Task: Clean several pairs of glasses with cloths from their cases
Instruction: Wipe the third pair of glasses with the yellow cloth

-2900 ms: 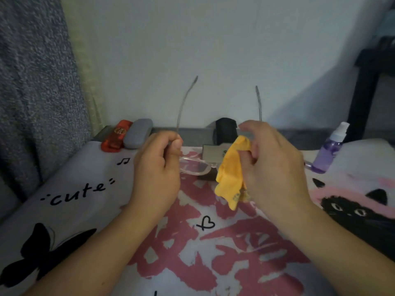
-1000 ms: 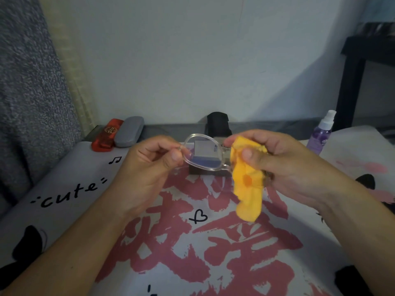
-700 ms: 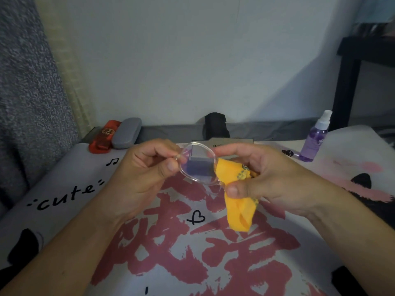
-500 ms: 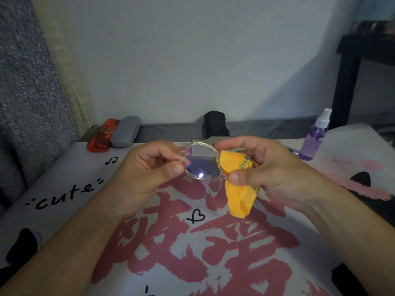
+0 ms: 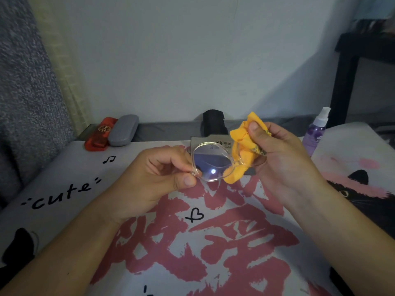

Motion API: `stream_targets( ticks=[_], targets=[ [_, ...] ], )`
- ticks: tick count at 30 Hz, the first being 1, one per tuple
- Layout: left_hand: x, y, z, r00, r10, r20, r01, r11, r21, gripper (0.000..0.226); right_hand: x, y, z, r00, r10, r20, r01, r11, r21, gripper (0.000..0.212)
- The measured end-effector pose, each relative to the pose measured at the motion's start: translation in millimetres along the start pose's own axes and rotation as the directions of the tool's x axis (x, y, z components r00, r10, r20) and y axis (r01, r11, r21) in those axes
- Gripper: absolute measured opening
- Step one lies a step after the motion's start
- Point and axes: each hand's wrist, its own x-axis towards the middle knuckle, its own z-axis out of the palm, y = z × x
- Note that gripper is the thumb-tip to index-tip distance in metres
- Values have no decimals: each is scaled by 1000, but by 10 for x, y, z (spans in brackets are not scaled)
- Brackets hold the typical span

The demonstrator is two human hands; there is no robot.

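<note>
Right now we have the glasses [image 5: 210, 162] held up at the centre of the frame, above the printed cloth-covered surface [image 5: 192, 242] with its pink brushwork. Our left hand [image 5: 154, 178] pinches the clear frame at its left end, thumb and curled fingers closed on the corner by the hinge, and the near lens catches a small bright glint of light. Our right hand [image 5: 282, 152] grips the yellow cloth [image 5: 242, 146], thumb pressing the bunched fabric down over the other lens, so that side is mostly hidden behind the folds. We judge the pair to be light and a little springy, the clear plastic slick and easy to smudge, so we want our hold on the rim and the hinge corner, never on the bare lens. The cloth is soft and floppy and needs bunching to give any pressure. Behind, at centre, sits an open case [image 5: 213, 140] with a black object [image 5: 212, 123] beyond it; at upper left lie a red case [image 5: 99, 134] and a grey case [image 5: 123, 130] side by side, and a purple spray bottle [image 5: 316, 130] stands at right.
</note>
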Motion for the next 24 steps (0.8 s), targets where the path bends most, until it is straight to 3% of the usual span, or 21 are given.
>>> stream_targets(
  ticks=[5,8,11,16,19,24],
  targets=[
    [-38,-10,-21,999,40,-14,-40,999,29,12,61,-58,-88,957,-9,-291,30,997,68,8],
    [-46,20,-64,991,95,-94,-87,992,87,12,83,-124,-195,938,-22,-347,71,989,128,13],
    [-26,17,-57,978,149,-149,-120,974,191,11,91,-103,-203,929,112,-354,11,945,328,13],
    [-16,-63,66,959,222,-176,-153,929,337,22,39,1,-57,927,337,-165,-188,798,573,32],
    [-2,-135,167,966,214,-143,-157,930,333,21,-63,-10,64,957,286,44,-252,749,613,52],
    [12,-204,256,984,105,-143,-84,986,146,15,-153,-43,81,943,199,269,-328,708,626,72]
  ],
)
